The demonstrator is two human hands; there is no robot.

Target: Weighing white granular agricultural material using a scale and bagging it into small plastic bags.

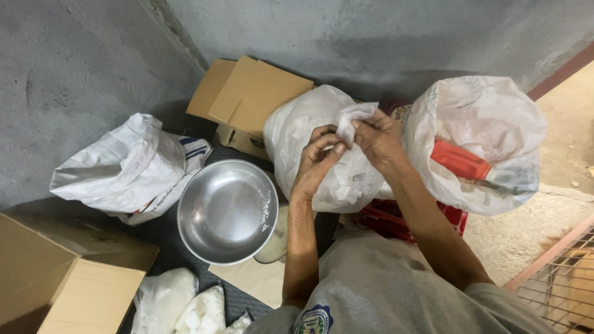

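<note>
A metal bowl (227, 210) is sitting empty just left of the clear bag (322, 145), within easy reach. The left hand (317, 162) and right hand (378, 141) are both pinching the bag's twisted neck, grip clamped together on the plastic, keeping it upright.

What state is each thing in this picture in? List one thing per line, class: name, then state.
Left hand: pinching the bag's neck.
Right hand: gripping the bag's neck.
Clear plastic bag: full of white pieces, neck gathered.
Metal bowl: upright, almost empty.
Cardboard box: flaps open.
Big white sack: open at the top.
White sack on the left: slumped, crumpled.
</note>
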